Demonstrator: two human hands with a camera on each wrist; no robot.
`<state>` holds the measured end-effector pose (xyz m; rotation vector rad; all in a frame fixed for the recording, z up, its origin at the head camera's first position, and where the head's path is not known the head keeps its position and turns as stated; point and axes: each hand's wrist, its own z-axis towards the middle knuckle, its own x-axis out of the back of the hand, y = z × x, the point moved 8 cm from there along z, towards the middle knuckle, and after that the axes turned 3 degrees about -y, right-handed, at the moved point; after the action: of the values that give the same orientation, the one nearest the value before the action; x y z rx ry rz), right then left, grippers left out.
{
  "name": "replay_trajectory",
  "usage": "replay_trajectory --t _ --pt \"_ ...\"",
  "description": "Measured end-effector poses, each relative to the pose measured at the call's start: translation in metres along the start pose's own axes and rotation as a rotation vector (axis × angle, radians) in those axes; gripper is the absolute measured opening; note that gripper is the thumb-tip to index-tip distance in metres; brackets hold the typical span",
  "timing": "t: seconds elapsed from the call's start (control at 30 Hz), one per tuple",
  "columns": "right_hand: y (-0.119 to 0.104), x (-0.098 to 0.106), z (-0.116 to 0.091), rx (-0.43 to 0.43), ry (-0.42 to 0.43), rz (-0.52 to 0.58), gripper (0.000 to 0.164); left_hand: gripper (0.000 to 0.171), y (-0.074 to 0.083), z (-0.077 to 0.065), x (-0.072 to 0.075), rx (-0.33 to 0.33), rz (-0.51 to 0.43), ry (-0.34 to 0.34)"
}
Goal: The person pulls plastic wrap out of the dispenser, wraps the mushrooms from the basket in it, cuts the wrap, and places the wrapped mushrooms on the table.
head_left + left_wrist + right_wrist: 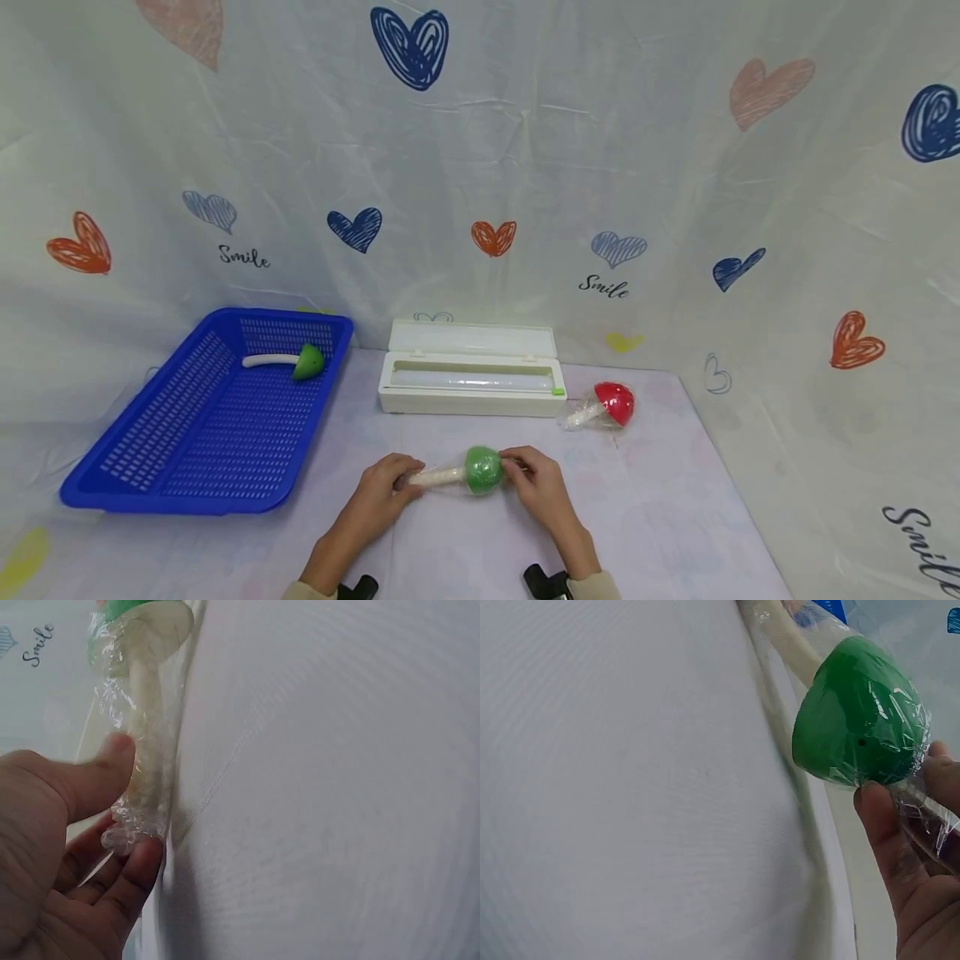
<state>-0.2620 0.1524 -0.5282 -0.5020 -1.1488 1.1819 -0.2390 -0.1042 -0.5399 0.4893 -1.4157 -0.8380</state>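
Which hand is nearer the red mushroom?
Right. The right hand is at the cap of the held mushroom, in front of the red mushroom and to its left; the left hand is farther off, at the stem.

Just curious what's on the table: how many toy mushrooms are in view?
3: a green mushroom in the blue basket, a wrapped green mushroom held between left hand and right hand, and a wrapped red mushroom beside the white box. None seems hidden.
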Motion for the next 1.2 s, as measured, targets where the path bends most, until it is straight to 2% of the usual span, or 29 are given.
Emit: replay_trajectory --t 0.17,0.27,0.37,0.5,0.7,0.83,0.97,1.1,1.2 --pt "0.005 0.001 -0.001 -0.029 0.055 0.015 0.007 0.04 0.002 0.0 -0.001 0.005 -0.017 0.013" --pt "0.007 0.001 -0.001 -0.057 0.059 0.034 0.007 0.035 0.002 0.001 -0.001 0.027 -0.022 0.014" --pt "0.005 0.003 -0.001 -0.043 0.072 0.029 0.004 0.027 0.001 0.002 -0.001 0.042 -0.007 0.013" --pt "0.003 0.003 -0.001 -0.023 0.061 0.024 0.012 0.02 0.0 0.003 -0.001 0.055 -0.001 0.001" --pt "0.007 0.002 -0.001 -0.085 0.066 -0.025 0.021 0.023 0.0 0.003 -0.003 0.05 -0.04 -0.008" --pt "0.012 0.003 -0.002 -0.155 0.105 -0.017 0.013 0.033 0.003 0.002 -0.004 0.013 -0.046 -0.025" --pt "0.015 0.004 -0.003 -0.208 0.123 0.015 0.007 0.032 0.004 0.002 -0.006 0.009 -0.051 -0.055" --pt "0.014 0.006 -0.003 -0.164 0.113 0.011 0.006 0.022 0.0 0.004 -0.005 0.035 -0.041 -0.054" --pt "0.012 0.005 -0.004 -0.111 0.077 -0.028 0.014 0.017 -0.004 0.005 -0.004 0.061 -0.043 -0.037"
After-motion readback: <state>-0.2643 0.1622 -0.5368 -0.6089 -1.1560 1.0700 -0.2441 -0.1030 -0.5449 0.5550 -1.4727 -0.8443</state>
